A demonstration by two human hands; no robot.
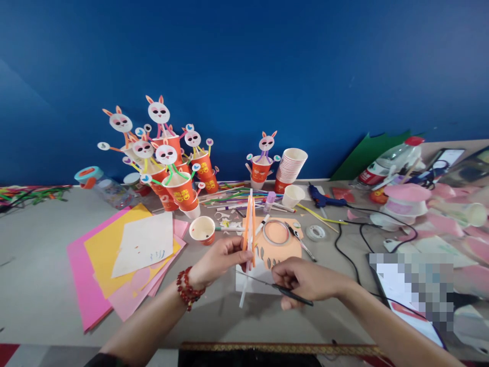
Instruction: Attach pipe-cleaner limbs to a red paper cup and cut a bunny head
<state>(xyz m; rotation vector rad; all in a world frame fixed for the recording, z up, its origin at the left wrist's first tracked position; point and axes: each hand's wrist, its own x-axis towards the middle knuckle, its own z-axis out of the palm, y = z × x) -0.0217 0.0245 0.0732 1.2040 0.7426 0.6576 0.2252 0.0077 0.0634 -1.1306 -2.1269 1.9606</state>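
My left hand [223,257], with a red bead bracelet on the wrist, pinches a small upright bunch of orange and whitish straws [250,219]. One whitish straw [243,295] reaches down below the fingers. In my right hand [305,279] is a pair of scissors with black handles [292,294]. Its thin blades point left and meet the lower whitish straw just under my left hand; whether they are closed on it I cannot tell. Beneath both hands lie a white sheet [244,283] and an orange paper [282,250] with cut-out holes.
Paper cups with rabbit faces [179,188] stand at back left, with another rabbit cup [262,168] and stacked cups [291,165] at back centre. Coloured paper [87,285] lies left. A blue glue gun [324,198], its cable [340,250] and a bottle [393,158] are right.
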